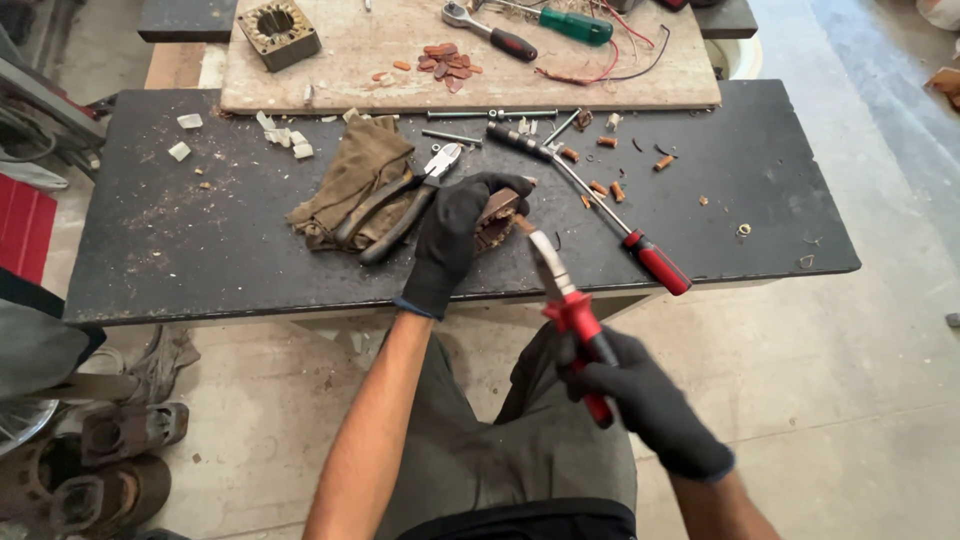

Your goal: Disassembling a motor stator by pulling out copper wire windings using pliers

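1. Two gloved hands at work over the front edge of a dark workbench [200, 270].
2. Left hand [452, 240] closed over a small rusty metal part [497, 222], pinning it to the bench top; part mostly hidden under the fingers, only its right side showing.
3. Right hand [640, 395] wrapped tight around the red handles of a pair of pliers [565, 295], well below and right of the part.
4. Plier nose angled up and left, tip touching the exposed side of the part, just beside the left fingertips.
5. Black-handled cutters [410, 200] lying on a brown rag [355, 180], just left of the left hand.
6. Red-handled screwdriver [640, 250] lying slantwise on the bench, right of the part.
7. Copper-coloured scraps [610, 190] scattered near the screwdriver shaft.
8. Wooden board [400, 60] behind, bearing a green-handled screwdriver [575, 25] and a square metal block [278, 30].
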